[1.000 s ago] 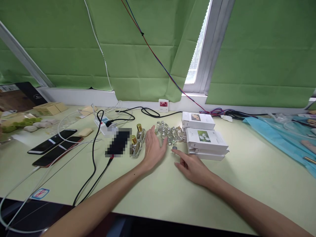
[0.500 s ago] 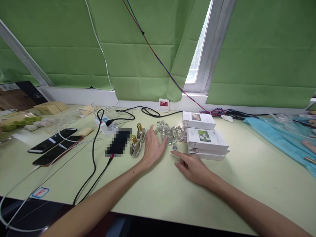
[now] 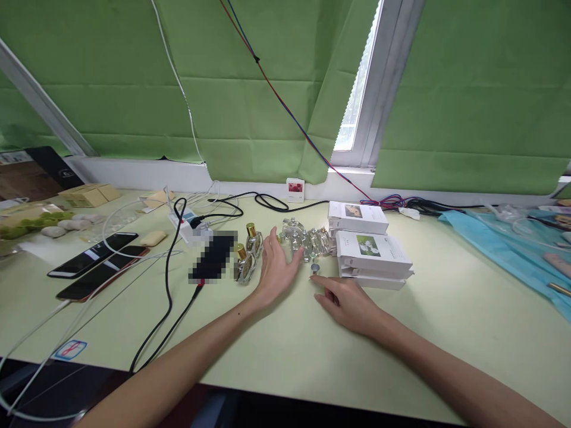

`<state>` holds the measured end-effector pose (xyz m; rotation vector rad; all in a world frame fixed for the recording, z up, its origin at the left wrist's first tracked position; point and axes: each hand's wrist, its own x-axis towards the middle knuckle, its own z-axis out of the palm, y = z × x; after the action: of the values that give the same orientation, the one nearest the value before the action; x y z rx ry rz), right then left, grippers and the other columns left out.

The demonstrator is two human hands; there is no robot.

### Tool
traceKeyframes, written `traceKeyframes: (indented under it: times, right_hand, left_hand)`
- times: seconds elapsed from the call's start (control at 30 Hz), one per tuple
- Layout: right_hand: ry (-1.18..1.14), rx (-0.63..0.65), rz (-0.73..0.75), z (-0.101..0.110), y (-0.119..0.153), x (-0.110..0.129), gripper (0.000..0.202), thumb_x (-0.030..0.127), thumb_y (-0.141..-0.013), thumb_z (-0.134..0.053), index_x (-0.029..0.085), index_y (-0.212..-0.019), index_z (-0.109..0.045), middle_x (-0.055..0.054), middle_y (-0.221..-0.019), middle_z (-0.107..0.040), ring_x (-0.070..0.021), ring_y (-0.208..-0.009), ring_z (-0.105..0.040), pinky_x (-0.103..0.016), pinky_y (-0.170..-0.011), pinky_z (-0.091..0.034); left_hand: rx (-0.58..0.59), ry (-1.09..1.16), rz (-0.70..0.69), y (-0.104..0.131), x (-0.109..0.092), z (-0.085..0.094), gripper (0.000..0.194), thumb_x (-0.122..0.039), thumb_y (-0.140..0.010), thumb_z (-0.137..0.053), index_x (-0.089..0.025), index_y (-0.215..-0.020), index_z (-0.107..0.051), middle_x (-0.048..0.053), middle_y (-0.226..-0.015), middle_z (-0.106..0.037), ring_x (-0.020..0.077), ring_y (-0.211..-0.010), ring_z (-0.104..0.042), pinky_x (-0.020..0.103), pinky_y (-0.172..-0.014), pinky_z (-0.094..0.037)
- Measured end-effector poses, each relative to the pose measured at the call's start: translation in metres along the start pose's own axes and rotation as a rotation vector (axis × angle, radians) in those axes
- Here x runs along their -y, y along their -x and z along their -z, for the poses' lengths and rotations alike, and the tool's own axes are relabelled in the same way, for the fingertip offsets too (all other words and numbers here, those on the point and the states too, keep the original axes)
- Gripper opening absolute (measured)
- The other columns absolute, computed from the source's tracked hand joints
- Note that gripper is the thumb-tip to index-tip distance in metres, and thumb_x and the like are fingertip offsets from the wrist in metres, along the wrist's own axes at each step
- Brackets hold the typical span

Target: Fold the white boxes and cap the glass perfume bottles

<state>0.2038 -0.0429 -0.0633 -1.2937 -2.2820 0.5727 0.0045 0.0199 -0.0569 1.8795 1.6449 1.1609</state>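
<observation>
glass bottles (image 3: 294, 233) partly behind left hand (image 3: 275, 264) | dark device (image 3: 214, 255) pixelated

sticker (image 3: 70, 349): red mark, possibly 8, blue border | white boxes (image 3: 389, 252): print too small to read

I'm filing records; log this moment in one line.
left hand: open, beside clear glass bottles; right hand: pointing, near small gray disc; white boxes: stacked

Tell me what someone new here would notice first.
Probably the green curtains, filling the background behind the table. Next, the left hand beside clear glass bottles near the middle, and the right hand near a small round grey piece, with stacked white boxes just beyond.
</observation>
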Motion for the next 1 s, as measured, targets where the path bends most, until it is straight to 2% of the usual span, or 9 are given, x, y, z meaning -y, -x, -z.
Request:
traceKeyframes:
  times: [0.3, 0.57, 0.8, 1.0]
  right_hand:
    - [0.020, 0.026, -0.033, 0.002, -0.002, 0.002, 0.045, 0.025, -0.099, -0.054, 0.013, -0.141, -0.059, -0.005, -0.080, -0.071, -0.0199, -0.070, -0.064, -0.029, -0.067, -0.043]
    - [-0.007, 0.036, -0.073, 0.000, -0.001, 0.000, 0.057, 0.027, -0.099, -0.051, 0.010, -0.153, -0.045, -0.005, -0.081, -0.073, -0.0212, -0.072, -0.065, -0.030, -0.069, -0.045]
    - [-0.029, 0.045, -0.107, 0.000, -0.003, 0.002, 0.062, 0.027, -0.099, -0.052, 0.009, -0.157, -0.038, -0.005, -0.081, -0.073, -0.0213, -0.073, -0.065, -0.030, -0.070, -0.045]
    - [-0.022, 0.038, -0.097, -0.001, -0.002, 0.000, 0.060, 0.026, -0.098, -0.053, 0.010, -0.155, -0.042, -0.004, -0.080, -0.073, -0.0212, -0.073, -0.065, -0.030, -0.071, -0.045]
  left_hand:
    - [-0.017, 0.032, -0.026, 0.013, -0.008, -0.006, 0.080, -0.057, -0.097, -0.052, -0.022, -0.158, -0.013, 0.021, -0.161, -0.021, 0.0364, -0.155, -0.022, 0.060, -0.122, -0.029]
    - [0.000, 0.145, -0.041, 0.019, -0.016, -0.006, 0.061, -0.053, -0.104, -0.039, -0.021, -0.152, -0.019, 0.019, -0.159, -0.025, 0.0289, -0.156, -0.020, 0.054, -0.127, -0.020]
    - [-0.014, 0.207, -0.011, 0.023, -0.022, -0.004, 0.052, -0.052, -0.106, -0.033, -0.023, -0.148, -0.027, 0.018, -0.154, -0.033, 0.0291, -0.152, -0.028, 0.055, -0.123, -0.027]
    - [-0.030, 0.267, -0.004, 0.025, -0.021, -0.006, 0.049, -0.053, -0.105, -0.034, -0.024, -0.144, -0.030, 0.018, -0.152, -0.037, 0.0294, -0.150, -0.032, 0.055, -0.121, -0.030]
